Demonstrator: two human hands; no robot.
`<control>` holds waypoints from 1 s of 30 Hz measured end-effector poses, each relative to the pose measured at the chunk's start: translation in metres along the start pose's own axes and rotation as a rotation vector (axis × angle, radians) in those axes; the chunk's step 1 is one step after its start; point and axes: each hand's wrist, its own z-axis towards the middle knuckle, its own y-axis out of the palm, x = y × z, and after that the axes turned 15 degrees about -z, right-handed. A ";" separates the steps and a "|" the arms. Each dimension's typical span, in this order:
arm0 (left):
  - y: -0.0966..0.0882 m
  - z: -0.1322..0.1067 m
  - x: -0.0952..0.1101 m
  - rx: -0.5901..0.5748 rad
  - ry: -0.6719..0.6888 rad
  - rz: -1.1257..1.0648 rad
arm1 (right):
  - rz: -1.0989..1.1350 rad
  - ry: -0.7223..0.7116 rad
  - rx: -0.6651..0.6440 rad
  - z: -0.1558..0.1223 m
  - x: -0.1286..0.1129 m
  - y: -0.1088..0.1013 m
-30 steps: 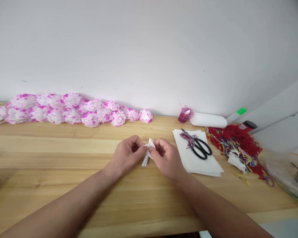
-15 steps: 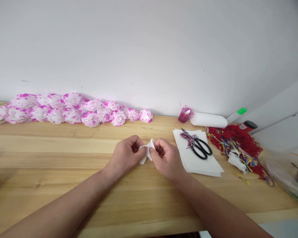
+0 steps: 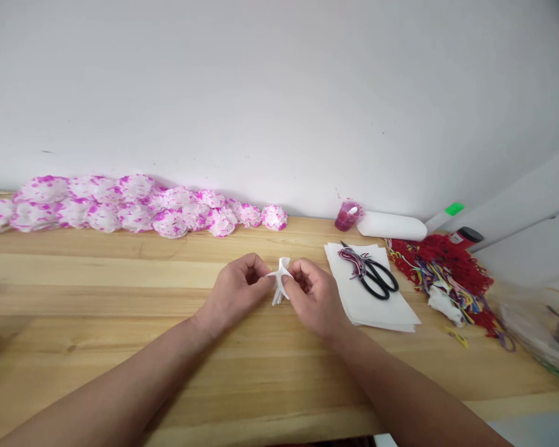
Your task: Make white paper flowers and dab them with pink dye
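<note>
Pinched between both hands is a small piece of folded white tissue paper, gathered at its middle, with pleated ends pointing away from me and toward me. My left hand is closed with thumb and forefinger on its left edge. On the right edge, my right hand grips it the same way. Just right of that hand lies a stack of white paper sheets, bearing black-handled scissors and a bundle of purple threads.
Pink-spotted white paper flowers line the wall at left. A cup of magenta liquid, a white roll, a black-lidded red container and a heap of coloured yarn stand at right. Clear plastic lies at the far right.
The tissue piece has turned more upright between my fingers, and its pleated ends show more plainly. My hands have barely shifted.
</note>
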 end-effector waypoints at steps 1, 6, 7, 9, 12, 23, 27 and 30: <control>0.000 0.000 0.001 -0.007 0.014 -0.002 | -0.012 -0.011 0.002 0.000 0.000 0.000; 0.002 -0.001 0.001 0.017 0.043 0.080 | -0.060 -0.073 0.011 -0.002 -0.001 0.000; 0.002 0.000 0.000 0.025 0.029 0.077 | -0.058 -0.069 0.012 -0.002 -0.001 -0.001; 0.002 0.002 0.000 0.031 -0.002 0.039 | -0.044 -0.032 0.006 -0.001 0.000 0.000; 0.002 0.003 0.000 0.029 -0.017 -0.014 | -0.048 0.014 0.014 -0.001 0.001 0.001; 0.002 0.003 -0.005 0.053 0.053 0.075 | -0.037 0.054 0.015 0.001 0.001 0.003; 0.002 0.002 -0.006 0.062 0.085 0.131 | -0.061 0.013 0.039 -0.001 0.001 0.003; 0.004 0.000 -0.005 0.062 0.113 0.195 | -0.091 -0.009 0.047 -0.001 0.001 0.003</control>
